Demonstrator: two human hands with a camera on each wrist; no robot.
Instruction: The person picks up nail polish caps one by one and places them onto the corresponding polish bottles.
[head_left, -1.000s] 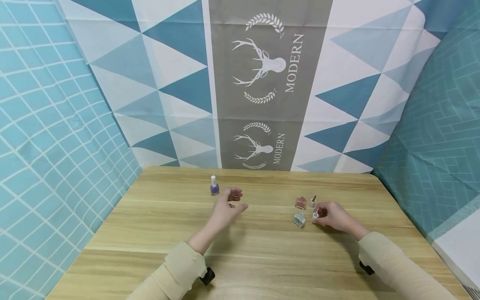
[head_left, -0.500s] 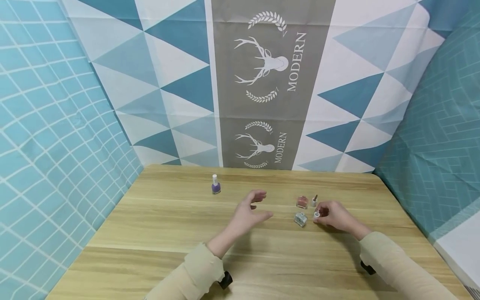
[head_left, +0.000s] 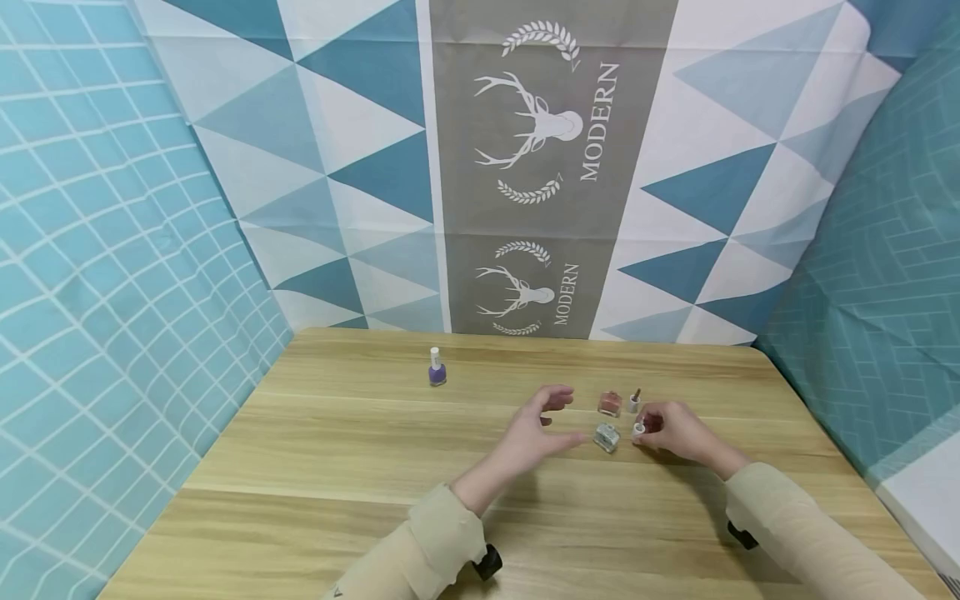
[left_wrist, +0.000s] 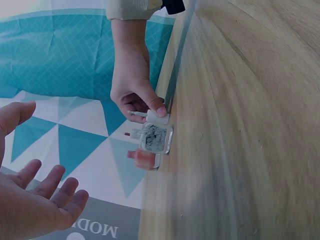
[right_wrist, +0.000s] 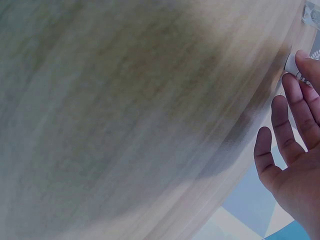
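My right hand [head_left: 675, 431] pinches a white nail polish cap [left_wrist: 158, 117] between thumb and finger, its brush pointing up, down at the tabletop. Just left of it is an uncapped bottle of silvery glitter nail polish [head_left: 607, 437], with its neck bare. Behind that sits a pinkish-red nail polish bottle [head_left: 610, 405], also without its cap. Beside the red one, a second white cap [head_left: 634, 403] stands brush upward. My left hand [head_left: 536, 429] holds nothing; its fingers and thumb are spread apart, close to the left of the glitter bottle.
A capped purple nail polish bottle [head_left: 437, 372] stands upright toward the back left of the wooden table [head_left: 337, 450]. A patterned cloth [head_left: 375, 167] hangs behind the table's far edge, with tiled-print cloths on both sides.
My left hand has travelled right, from near the purple bottle to beside the glitter bottle. My right hand keeps its pinch on the cap, and the view has shifted slightly.
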